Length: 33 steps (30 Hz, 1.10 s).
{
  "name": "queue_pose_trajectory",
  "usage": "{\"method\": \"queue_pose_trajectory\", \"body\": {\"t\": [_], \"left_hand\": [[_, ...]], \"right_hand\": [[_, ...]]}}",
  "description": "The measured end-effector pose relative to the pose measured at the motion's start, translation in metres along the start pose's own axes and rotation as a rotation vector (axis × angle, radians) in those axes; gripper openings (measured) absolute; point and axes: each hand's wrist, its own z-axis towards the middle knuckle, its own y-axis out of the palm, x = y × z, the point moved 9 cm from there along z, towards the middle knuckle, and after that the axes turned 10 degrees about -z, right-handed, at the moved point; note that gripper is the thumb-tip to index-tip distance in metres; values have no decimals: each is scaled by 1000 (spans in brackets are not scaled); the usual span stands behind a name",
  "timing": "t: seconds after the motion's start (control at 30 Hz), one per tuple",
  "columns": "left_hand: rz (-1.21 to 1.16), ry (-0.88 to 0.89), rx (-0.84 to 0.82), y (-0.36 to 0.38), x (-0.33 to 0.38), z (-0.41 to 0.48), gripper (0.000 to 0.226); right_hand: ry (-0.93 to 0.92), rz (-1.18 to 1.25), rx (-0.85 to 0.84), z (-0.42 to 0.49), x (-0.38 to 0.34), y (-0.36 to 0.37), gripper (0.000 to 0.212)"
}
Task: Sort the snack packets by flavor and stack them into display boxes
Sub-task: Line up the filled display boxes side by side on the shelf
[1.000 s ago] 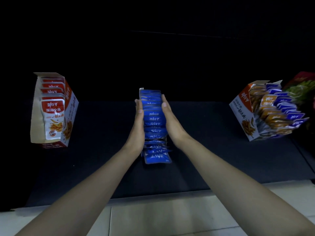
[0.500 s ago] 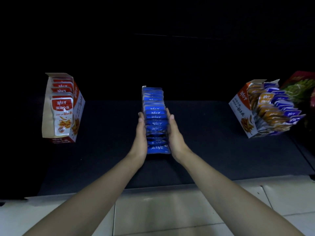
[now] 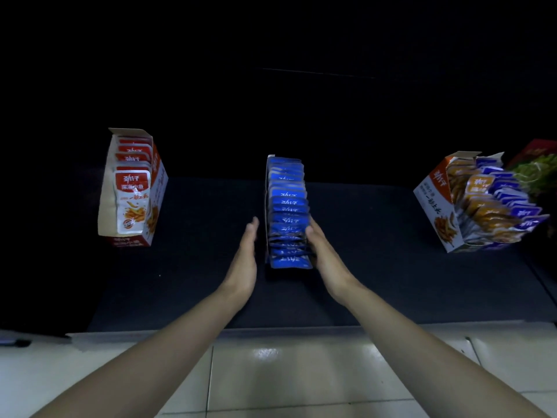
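A row of several blue snack packets (image 3: pixel 287 212) lies in the middle of the dark mat (image 3: pixel 196 282). My right hand (image 3: pixel 324 254) rests flat against the row's right side near its front end, fingers straight. My left hand (image 3: pixel 245 257) is flat and straight too, a small gap away from the row's left side. At the left stands a red-and-white display box (image 3: pixel 156 188) filled with red packets (image 3: pixel 132 200). At the right a tilted orange-and-white display box (image 3: pixel 434 200) holds mixed orange packets (image 3: pixel 482 212) and blue packets (image 3: pixel 518 200).
The mat's front edge meets pale floor tiles (image 3: pixel 286 372). A red and green package (image 3: pixel 536 167) sits behind the right box at the frame's edge. The background is dark.
Both hands slid back along the blue row toward its front end, squaring it up. My left hand has come off the row's side; the right hand still touches it.
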Motion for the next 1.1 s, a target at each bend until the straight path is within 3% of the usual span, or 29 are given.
{"method": "queue_pose_trajectory", "body": {"t": [0.17,0.3,0.5,0.63,0.8,0.87,1.1], "left_hand": [[70,18,9,-9,-9,-16,35],[16,48,141,-51,7,-15,50],[-118,116,368,-124,24,-24,52],[-196,119,496,-152,25,-31,80],[-343,193,532,-164,34,-31,49],[-389,219,549,-170,40,-29,49],[-417,193,631,-158,38,-36,51]], "right_hand": [[-20,-51,-90,9,-12,20,59],[-64,-83,-173,24,-30,67,55],[-96,-80,-301,47,-56,148,53],[-92,-67,-329,60,-66,183,55],[-102,-53,-312,77,-67,206,63],[-81,-66,-311,78,-65,211,78],[-91,-75,-361,76,-75,196,65]]}}
